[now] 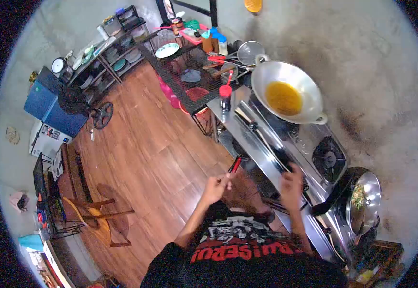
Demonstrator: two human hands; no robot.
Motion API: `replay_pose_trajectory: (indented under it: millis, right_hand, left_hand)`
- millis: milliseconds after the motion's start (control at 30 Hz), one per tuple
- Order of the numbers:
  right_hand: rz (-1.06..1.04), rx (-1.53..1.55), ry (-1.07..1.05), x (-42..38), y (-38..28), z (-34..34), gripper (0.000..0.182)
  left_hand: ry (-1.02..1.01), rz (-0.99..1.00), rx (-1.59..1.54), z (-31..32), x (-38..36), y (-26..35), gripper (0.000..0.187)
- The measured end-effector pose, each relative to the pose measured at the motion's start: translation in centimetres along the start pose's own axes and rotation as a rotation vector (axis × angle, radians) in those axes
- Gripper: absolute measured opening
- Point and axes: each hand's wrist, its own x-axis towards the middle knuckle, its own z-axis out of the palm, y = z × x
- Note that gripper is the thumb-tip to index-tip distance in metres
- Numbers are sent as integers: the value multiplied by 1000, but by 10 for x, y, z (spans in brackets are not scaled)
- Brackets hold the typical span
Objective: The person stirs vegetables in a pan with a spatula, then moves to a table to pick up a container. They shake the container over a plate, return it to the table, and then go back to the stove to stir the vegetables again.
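My left hand (214, 188) is closed around a slim red-and-black object (235, 164), held up in front of my body over the floor. Its exact kind is too small to make out. Beside the front edge of the steel gas stove (266, 144), my right hand (292, 186) is raised with its fingers partly bent and smeared by motion. A large two-handled wok (310, 84) with yellow-brown liquid (284, 98) sits at the stove's far end. Closer to me is a bare burner (330, 159). A smaller steel pan (373, 192) holds chopped food (358, 198) at the right.
A red-capped bottle (225, 100) stands at the stove's far corner. Behind it, a black mesh rack (190, 72) carries a plate (167, 50), with a strainer (250, 53) nearby. A wooden chair (104, 223) and black fan (74, 100) stand to the left on the wood-look floor.
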Motion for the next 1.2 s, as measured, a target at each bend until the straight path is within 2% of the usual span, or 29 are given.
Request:
replay_pose_trajectory:
  millis: [33,67,100,133,167,200,233,300,333,367,400,467,500,533,600,700,767,900,967,1033,1067,1133,1200]
  right_hand:
    - [-81,87,-270,-4,24,57,20]
    - [195,510,-362,15,-40,97,18]
    - [309,499,-484,13,-29,148,17]
    - [411,464,-530,27,-66,171,22]
    - [408,583,-503,41,-81,199,26]
    - [358,496,-445,51,-61,240,22]
    - [138,459,-176,67,-46,279,14]
    - [360,302,-88,124,-39,315,58]
    - [213,249,101,150,-11,345,70]
    - [288,210,139,177,22,371,81]
    - [154,25,199,201,23,373,88]
    - [210,80,264,233,25,388,87]
    - [181,-34,396,240,72,422,84]
    - [280,325,348,253,28,404,74]
    - [231,53,508,263,57,426,61]
    - [392,131,479,266,27,423,53]
    - [424,89,449,268,2,420,53]
    - [422,46,365,286,-57,428,56]
    - [446,-68,407,309,-76,449,55]
    - [372,42,455,339,-101,472,50]
    - [441,192,512,361,-113,486,47]
    - [450,127,567,388,-114,512,49]
    - [420,67,637,441,-113,534,51]
  left_hand:
    - [-6,-6,-9,-24,6,4,22]
    - [94,65,90,-49,12,9,21]
    - [186,144,197,-71,21,16,21]
    - [261,176,221,-89,21,30,22]
    - [237,167,231,-105,21,43,22]
    - [258,217,232,-122,27,54,24]
    - [282,262,228,-137,33,58,26]
    - [236,211,204,-168,50,54,26]
    - [204,170,192,-182,59,54,25]
    - [176,129,181,-194,69,55,25]
    - [174,128,189,-205,81,56,25]
    - [69,138,182,-233,106,52,23]
    - [58,127,141,-245,121,40,23]
    - [36,89,131,-258,135,37,24]
    - [11,47,123,-288,171,34,25]
    - [-160,-15,260,-330,215,51,32]
    - [-124,-66,194,-350,247,81,34]
    - [-145,-112,68,-406,306,97,33]
    - [-146,-122,17,-431,338,114,32]
    - [-148,-66,-15,-464,372,109,31]
    - [-174,-65,-11,-480,394,107,31]
    - [-193,23,50,-510,429,108,23]
    - [-299,64,77,-534,479,110,21]
